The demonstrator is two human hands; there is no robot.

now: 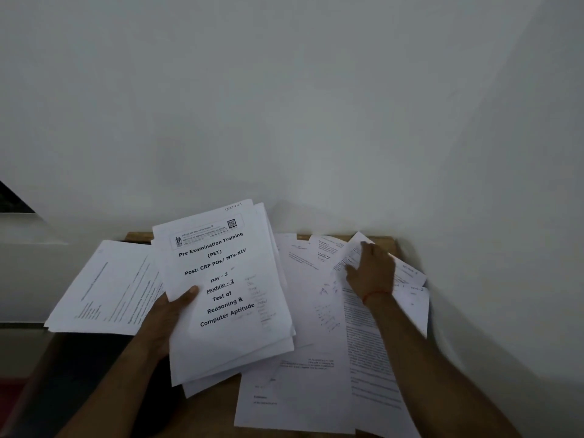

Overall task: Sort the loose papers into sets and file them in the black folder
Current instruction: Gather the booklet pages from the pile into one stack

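Note:
My left hand point(172, 314) grips a stack of white sheets point(234, 343) lifted above the table, thumb on the top page headed "Pre Examination Training". Loose printed papers point(316, 374) lie spread over the right half of the table. My right hand point(371, 270) rests on them near the back right, fingers pinching the curled edge of one sheet point(347, 251). The black folder point(94, 368) lies at the left under another pile of papers point(107, 286), mostly hidden by my left arm.
The wooden table point(379, 239) stands in a corner, with a pale wall right behind it and another close on the right. Bare wood shows near the front edge point(215, 403). A dark red floor patch point(12, 387) shows at the far left.

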